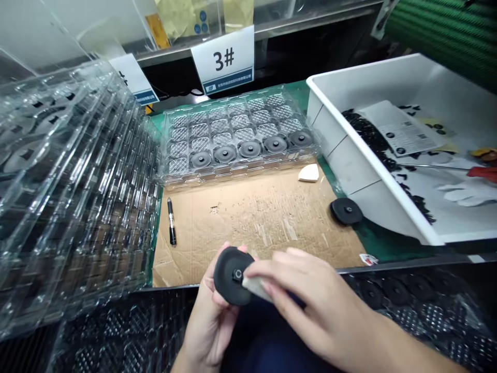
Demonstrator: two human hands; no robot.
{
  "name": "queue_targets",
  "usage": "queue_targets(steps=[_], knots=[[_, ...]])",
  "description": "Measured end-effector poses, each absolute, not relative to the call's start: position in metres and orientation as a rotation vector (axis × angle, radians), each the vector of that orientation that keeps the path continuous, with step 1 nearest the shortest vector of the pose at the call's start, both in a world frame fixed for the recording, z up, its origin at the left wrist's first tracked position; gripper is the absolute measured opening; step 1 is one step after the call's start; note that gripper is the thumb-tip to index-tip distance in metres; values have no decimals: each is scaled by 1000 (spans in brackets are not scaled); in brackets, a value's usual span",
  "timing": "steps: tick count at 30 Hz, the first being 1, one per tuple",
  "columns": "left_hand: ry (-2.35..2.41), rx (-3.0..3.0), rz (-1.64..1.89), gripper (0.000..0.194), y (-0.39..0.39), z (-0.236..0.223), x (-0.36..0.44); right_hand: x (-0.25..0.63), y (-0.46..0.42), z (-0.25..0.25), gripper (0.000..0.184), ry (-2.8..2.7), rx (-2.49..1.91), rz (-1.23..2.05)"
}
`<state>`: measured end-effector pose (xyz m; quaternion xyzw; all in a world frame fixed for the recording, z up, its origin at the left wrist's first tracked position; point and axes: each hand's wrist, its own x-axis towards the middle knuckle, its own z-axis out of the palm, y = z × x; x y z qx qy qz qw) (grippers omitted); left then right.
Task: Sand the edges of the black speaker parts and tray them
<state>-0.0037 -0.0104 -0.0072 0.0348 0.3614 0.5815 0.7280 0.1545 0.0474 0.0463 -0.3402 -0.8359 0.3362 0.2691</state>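
Note:
Held up near the front edge of the table is a black round disc [227, 277] with a small raised hub in its middle. My left hand [213, 311] grips it from behind and below, fingers wrapped round its rim. Pinched in my right hand [310, 295] is a small white wiping pad [258, 287], its tip against the disc beside the hub. Another black disc [347, 211] lies at the right of the cardboard sheet [248, 223]. A white wedge-shaped pad [309, 172] rests near the tray.
A clear blister tray [233, 124] holds several black discs in its front row. Tall stacked clear trays [97, 197] stand at left. A black pen [171, 223] lies on the cardboard. At right, a white bin [373, 189] contains black scraps, a glove [468, 191] and a red-handled tool [481, 173].

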Motion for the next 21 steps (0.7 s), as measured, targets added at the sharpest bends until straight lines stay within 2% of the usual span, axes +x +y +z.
queue_targets(steps=[2, 4, 7, 12, 17, 21], knots=[[756, 64, 1264, 39, -11, -7, -1, 156, 52, 47, 24, -2274, -973, 727], [732, 37, 1207, 42, -11, -5, 2, 152, 61, 48, 30, -2326, -775, 618], [808, 48, 1148, 43, -11, 2, 4, 149, 77, 43, 33, -2347, -490, 729], [783, 22, 1151, 55, -12, 7, -3, 163, 76, -4, 26, -2044, -1102, 950], [723, 33, 1157, 47, -12, 0, -6, 179, 56, -61, 26, -2056, -1303, 1103], [706, 78, 1159, 51, -11, 1, -3, 185, 61, -41, 26, -2008, -1330, 1090]])
